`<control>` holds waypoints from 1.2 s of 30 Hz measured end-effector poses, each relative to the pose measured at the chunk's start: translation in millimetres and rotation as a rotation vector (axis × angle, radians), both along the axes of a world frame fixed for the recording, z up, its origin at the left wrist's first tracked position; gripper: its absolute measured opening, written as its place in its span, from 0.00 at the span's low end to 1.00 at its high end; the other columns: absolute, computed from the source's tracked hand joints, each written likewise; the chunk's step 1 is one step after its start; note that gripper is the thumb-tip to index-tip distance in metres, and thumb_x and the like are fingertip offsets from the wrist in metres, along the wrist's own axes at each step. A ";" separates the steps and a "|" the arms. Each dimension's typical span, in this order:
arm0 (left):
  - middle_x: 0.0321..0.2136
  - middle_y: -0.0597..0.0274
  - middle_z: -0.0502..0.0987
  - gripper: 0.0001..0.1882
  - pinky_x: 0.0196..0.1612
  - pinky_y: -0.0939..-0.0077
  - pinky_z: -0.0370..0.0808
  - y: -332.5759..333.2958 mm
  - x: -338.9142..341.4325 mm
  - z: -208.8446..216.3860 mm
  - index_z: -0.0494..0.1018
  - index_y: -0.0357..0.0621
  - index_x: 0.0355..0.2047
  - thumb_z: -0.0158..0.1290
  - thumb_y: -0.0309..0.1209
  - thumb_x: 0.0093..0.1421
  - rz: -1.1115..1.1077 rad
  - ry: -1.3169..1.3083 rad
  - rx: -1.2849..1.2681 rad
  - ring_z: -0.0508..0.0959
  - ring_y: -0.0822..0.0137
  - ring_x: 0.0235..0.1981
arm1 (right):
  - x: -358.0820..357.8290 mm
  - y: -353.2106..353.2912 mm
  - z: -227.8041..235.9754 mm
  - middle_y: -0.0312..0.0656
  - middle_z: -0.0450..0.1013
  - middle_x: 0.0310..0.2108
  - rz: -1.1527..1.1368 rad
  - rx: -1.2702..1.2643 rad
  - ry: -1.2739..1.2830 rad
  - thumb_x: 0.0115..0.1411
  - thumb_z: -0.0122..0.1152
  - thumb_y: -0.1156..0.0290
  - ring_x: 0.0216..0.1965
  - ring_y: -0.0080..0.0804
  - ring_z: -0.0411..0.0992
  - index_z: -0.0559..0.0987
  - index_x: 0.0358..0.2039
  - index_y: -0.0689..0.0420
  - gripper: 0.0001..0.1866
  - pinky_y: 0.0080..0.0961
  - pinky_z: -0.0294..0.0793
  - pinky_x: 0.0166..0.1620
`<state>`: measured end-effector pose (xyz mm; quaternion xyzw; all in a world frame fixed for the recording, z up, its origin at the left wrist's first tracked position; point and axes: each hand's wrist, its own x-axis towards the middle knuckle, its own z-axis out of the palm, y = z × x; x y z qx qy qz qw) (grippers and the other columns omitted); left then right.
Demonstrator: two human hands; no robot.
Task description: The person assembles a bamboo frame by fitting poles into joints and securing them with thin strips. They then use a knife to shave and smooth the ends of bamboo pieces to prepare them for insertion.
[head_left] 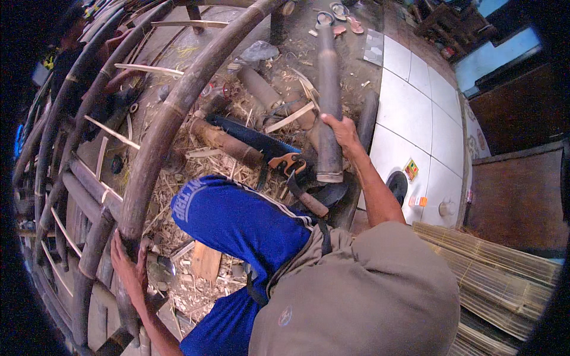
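My right hand is closed round a thick grey-brown bamboo tube, which stands lengthwise away from me, its cut end near my knee. On the left, my left hand grips a long curved bamboo pole of a frame, with the thumb on one side and the fingers on the other. Between the hands lie a handsaw with a dark blade and an orange-brown handle, and a curved blade tool with a wooden handle, partly hidden by the tube and my leg.
Shavings and split strips cover the ground, with cut bamboo pieces among them. White floor tiles on the right carry small packets and a dark round object. Slatted bamboo lies at lower right; sandals at the far side.
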<state>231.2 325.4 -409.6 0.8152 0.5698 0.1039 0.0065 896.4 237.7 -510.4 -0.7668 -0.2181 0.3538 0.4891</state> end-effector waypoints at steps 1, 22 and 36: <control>0.64 0.42 0.64 0.42 0.65 0.48 0.61 6.7 -5.0 -4.8 0.56 0.52 0.71 0.59 0.49 0.61 -0.030 -0.014 0.019 0.64 0.40 0.64 | 27.8 -8.6 -36.2 0.50 0.81 0.37 -0.055 -0.065 -0.054 0.51 0.71 0.46 0.37 0.39 0.79 0.81 0.43 0.69 0.35 0.35 0.78 0.39; 0.65 0.41 0.63 0.39 0.69 0.55 0.57 29.8 6.7 1.4 0.56 0.38 0.70 0.59 0.28 0.60 0.257 0.000 -0.246 0.62 0.44 0.66 | 164.6 -51.2 -147.5 0.59 0.77 0.50 -0.283 -0.938 -0.590 0.57 0.59 0.39 0.50 0.57 0.77 0.82 0.48 0.57 0.34 0.51 0.75 0.52; 0.65 0.43 0.64 0.39 0.65 0.49 0.62 25.6 -2.6 -4.1 0.57 0.51 0.70 0.59 0.41 0.61 0.182 -0.009 -0.151 0.65 0.39 0.64 | 170.4 -83.0 -179.0 0.59 0.78 0.48 -0.248 -0.673 -0.451 0.49 0.69 0.43 0.49 0.53 0.78 0.79 0.47 0.71 0.41 0.44 0.76 0.50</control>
